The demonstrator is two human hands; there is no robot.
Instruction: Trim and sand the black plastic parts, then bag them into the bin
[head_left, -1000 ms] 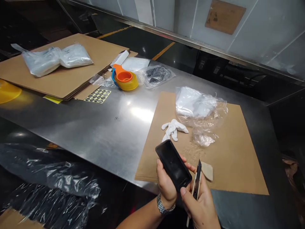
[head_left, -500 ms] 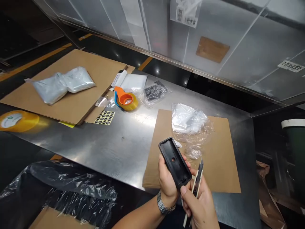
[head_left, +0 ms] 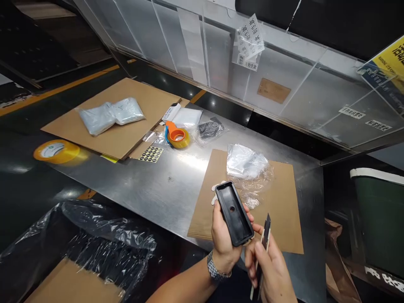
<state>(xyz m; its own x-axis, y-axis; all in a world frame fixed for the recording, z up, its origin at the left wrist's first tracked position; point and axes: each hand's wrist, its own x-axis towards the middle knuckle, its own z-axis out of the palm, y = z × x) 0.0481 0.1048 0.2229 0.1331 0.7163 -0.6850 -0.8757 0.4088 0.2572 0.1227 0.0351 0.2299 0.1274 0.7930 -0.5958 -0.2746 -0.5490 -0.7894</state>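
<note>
My left hand (head_left: 224, 240) is closed around a hollow black plastic case (head_left: 232, 212), long and narrow with rounded corners. Its open side faces me, and a small round hole shows in its floor. To the right, my right hand (head_left: 270, 265) grips a utility knife (head_left: 264, 244) with its dark blade pointing up and away. The blade is apart from the case. A small white shaped piece (head_left: 215, 194) shows beside the case's far left edge. Beyond the hands, crumpled clear plastic bags (head_left: 246, 162) lie on a cardboard stack (head_left: 285, 210).
On the metal table (head_left: 148, 198) are an orange tape dispenser (head_left: 176, 135), a yellow tape roll (head_left: 57, 150), a sticker sheet (head_left: 151, 154) and a larger cardboard stack (head_left: 126, 92) bearing wrapped packages (head_left: 110, 114). A plastic-lined bin (head_left: 104, 219) stands front left, a green bin (head_left: 378, 210) at right.
My right hand has drawn slightly away from the case's near end with the knife. The white piece now shows left of the case. The whole view has shifted, showing more of the back panel.
</note>
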